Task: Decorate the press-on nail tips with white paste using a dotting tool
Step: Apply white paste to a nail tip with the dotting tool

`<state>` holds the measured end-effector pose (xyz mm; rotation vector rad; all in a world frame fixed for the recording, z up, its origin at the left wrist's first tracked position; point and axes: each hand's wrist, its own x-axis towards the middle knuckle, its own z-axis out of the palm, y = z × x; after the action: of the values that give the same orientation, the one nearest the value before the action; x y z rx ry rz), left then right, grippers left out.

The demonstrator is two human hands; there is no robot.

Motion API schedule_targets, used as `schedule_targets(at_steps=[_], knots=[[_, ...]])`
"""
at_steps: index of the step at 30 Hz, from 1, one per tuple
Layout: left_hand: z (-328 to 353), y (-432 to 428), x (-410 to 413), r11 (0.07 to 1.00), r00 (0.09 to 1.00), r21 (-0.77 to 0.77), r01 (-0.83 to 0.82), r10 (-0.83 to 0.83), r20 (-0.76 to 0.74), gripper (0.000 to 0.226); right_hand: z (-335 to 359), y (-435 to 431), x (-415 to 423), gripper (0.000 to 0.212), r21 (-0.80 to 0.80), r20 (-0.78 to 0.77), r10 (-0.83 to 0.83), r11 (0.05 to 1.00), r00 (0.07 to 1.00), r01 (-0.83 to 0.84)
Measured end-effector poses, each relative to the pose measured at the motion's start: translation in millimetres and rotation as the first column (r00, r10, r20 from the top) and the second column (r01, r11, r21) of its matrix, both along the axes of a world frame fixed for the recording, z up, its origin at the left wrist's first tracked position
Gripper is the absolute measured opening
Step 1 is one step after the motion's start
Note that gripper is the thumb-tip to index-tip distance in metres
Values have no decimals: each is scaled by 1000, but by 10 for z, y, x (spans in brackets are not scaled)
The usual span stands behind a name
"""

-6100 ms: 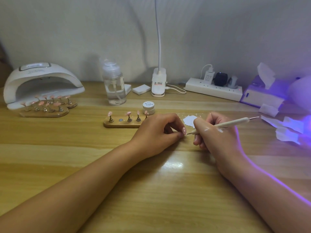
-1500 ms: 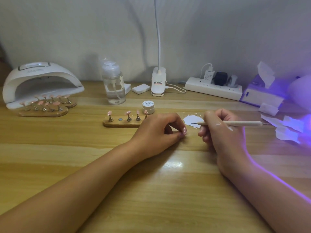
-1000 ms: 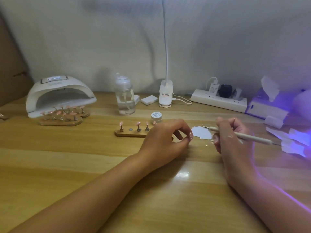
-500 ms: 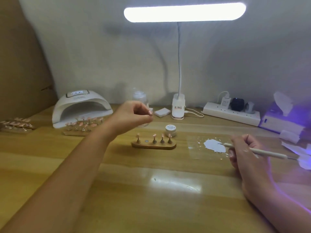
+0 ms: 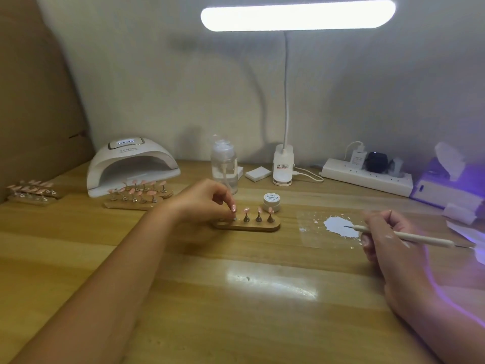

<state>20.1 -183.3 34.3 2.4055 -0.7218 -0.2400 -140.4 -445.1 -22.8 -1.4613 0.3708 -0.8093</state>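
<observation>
— Fingers (image 5: pixel 227 203) of the left hand (image 5: pixel 207 203) pinch a pink nail tip (image 5: pixel 233 207), I think, at the left end of the oblong wooden holder (image 5: pixel 249 227)
— Swapping tips; right hand (image 5: pixel 388 232) grips the slim cream dotting tool (image 5: pixel 409 237) at the white paste puddle (image 5: pixel 338 225) (loading?). Next needs a steadily held tip

A white domed nail-curing lamp (image 5: pixel 131 164) sits near the far left corner of the light wooden tabletop (image 5: pixel 236 311). Along the far edge stand a clear plastic pump bottle (image 5: pixel 224 166), a small white rectangular block (image 5: pixel 258 173), a lit white gooseneck desk lamp (image 5: pixel 283 166) and a white power strip (image 5: pixel 367 177) holding plugs. A pale tissue box (image 5: pixel 443 185) stands at the right edge.
</observation>
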Motion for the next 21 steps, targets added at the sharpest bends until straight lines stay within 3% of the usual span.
schedule_targets(at_steps=[11,16,21], knots=[[-57,4,51,996,1000,86,-4,3,2,10,-11,-6,0,33,-25,-14,15,1000,1000,-15],[-4,-82,-8,990,985,137,-13,-11,171,22,-4,3,-6,34,-23,-11,22,999,1000,-22],[-54,-220,-75,982,949,187,-6,-53,312,17,-4,4,-1,35,-24,-10,16,1000,1000,-16]])
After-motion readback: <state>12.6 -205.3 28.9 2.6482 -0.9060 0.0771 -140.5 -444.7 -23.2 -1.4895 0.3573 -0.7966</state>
